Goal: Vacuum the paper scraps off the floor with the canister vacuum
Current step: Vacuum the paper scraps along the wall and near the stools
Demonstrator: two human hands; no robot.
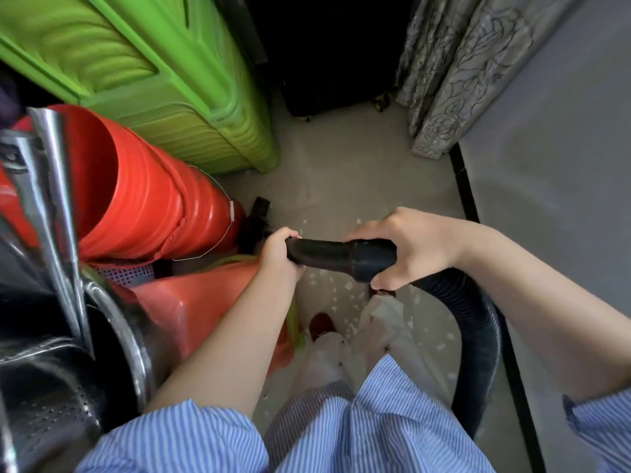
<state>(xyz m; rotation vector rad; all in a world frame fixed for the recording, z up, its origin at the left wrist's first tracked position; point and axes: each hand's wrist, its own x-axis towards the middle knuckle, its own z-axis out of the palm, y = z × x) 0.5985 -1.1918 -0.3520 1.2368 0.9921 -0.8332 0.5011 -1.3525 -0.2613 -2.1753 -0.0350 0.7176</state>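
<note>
Orange buckets [150, 199] crowd left | both hands [281, 252] [406, 249] clenched round wand [327, 254] | scraps [348, 286] beneath

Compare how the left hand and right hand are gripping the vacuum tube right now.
The left hand fists around the slim front end of the vacuum tube; the right hand wraps over the thicker rear cuff where the ribbed hose joins. Both are closed on the tube.
</note>
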